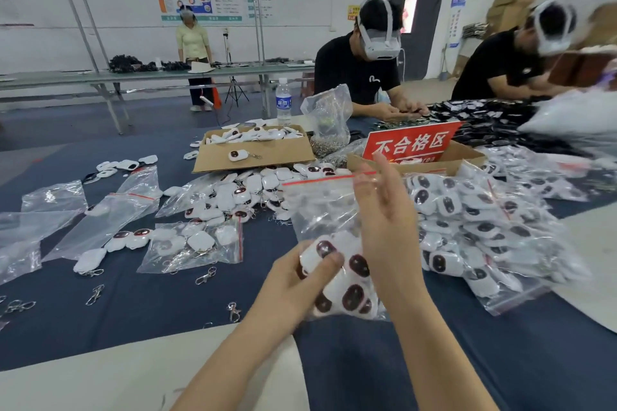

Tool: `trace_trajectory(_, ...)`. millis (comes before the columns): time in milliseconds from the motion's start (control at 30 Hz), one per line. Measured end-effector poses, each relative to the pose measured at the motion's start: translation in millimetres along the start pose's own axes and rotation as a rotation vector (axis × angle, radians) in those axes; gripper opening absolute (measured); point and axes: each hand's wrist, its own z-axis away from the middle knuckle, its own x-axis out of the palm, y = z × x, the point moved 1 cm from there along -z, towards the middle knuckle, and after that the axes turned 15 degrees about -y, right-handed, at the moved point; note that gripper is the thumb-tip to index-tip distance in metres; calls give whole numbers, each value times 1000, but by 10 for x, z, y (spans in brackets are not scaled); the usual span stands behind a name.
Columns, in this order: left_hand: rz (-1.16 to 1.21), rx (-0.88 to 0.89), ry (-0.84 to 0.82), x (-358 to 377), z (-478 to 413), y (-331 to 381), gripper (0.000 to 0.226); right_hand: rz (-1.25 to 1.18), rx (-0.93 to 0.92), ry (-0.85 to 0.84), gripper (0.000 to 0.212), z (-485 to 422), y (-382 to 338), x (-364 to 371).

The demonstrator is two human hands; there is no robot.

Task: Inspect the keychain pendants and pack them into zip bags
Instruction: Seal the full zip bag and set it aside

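A clear zip bag [320, 210] with a red seal strip stands upright in front of me, its bottom filled with white keychain pendants [347, 280] that have dark oval faces. My left hand [300, 280] grips the bag's lower part around the pendants, thumb on top. My right hand [384, 217] is raised beside the bag, its fingers pinching the red seal at the top edge. The image is a little blurred around the fingertips.
Loose pendants [240, 200] and partly filled or empty zip bags [197, 243] lie on the dark blue cloth. A packed large bag [474, 230] lies at right. Cardboard boxes [257, 150], a red sign [410, 143], a water bottle [283, 100] and loose metal clasps [95, 294] surround them. Two people work across the table.
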Motion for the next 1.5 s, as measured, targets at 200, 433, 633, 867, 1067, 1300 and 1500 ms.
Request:
trace_trajectory(200, 119, -79, -207, 768, -1234, 770, 34, 280, -137, 441, 51, 70, -62, -629)
trace_trajectory(433, 425, -182, -102, 859, -1713, 866, 43, 367, 15, 427, 46, 202, 184, -806)
trace_trajectory(633, 348, -202, 151, 12, -883, 101, 24, 391, 66, 99, 44, 265, 536, -48)
trace_trajectory(867, -158, -220, 461, -1135, 186, -430, 17, 363, 212, -361, 42, 231, 917, 1122)
trace_trajectory(1067, -320, -219, 640, -1517, 521, -706, 23, 628, 338, -466, 37, -66, 1073, 1534)
trace_trajectory(1300, -187, -131, 776, -1705, 535, -732, 23, 661, 303, -348, 32, -247, 1193, 1600)
trace_trajectory(1500, -854, -351, 899, -2488, 410, -635, 32, 635, 290, -331, 34, -247, 1221, 1600)
